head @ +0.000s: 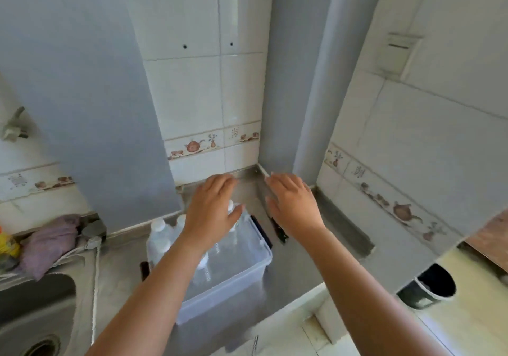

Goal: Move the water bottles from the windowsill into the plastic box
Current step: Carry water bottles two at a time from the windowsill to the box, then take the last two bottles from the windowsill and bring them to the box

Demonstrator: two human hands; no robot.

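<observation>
Nearest the viewer, two bare forearms reach forward over a stainless steel desk (297,267). Below them sits a clear plastic box (233,281), its long side running diagonally. Several water bottles (204,266) with white caps lie or stand inside the box; their exact number cannot be told through the blur. Two more capped bottles (159,237) stand upright at the box's far left corner; whether they are inside the rim or just behind it cannot be told.

The left hand (211,210) hovers above the box, fingers spread and released, holding nothing. The right hand (294,204) hovers to the right of the box, also released, fingers spread. A dark knife (277,230) lies on the desk just beside the box's right edge, under the right hand.

To the left is a sink (35,314) with a purple cloth (49,243) behind it. Beyond stands a tiled wall (198,94). A dark bin (428,287) stands on the floor at the right.
</observation>
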